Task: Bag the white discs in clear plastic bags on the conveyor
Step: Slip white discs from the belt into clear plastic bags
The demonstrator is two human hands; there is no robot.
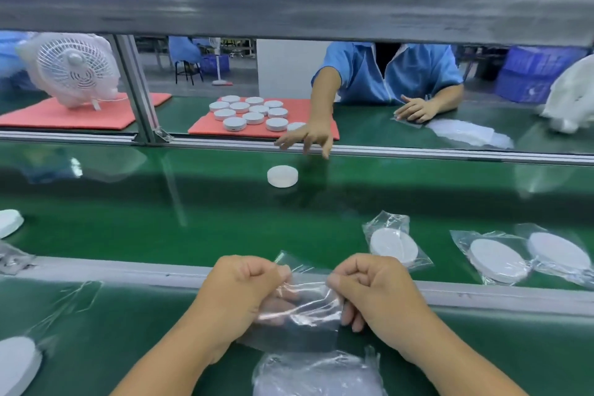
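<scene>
You had both hands on one clear bag [299,309]. Your left hand [238,289] pinched its left side and your right hand [376,289] pinched its right side, fingers curled tight, as if you were pulling the mouth open. Nothing was in that bag yet. On the green belt [160,235] to your right lay three bagged discs [393,246], so some of the job looked done. One bare disc [282,175] sat alone in the middle of the belt, well apart from your hands, and it looked like the next one to bag. More discs waited on the red mat [205,127] across from you, so a lot was left. A pile of spare bags [318,373] lay just under your wrists. A grey rail [128,270] ran between your tabletop and the belt, so you would have had to reach over it. Another person's hand [305,138] hung over the far rail near the bare disc, so there was less room there. The belt to the left of the disc was open.
</scene>
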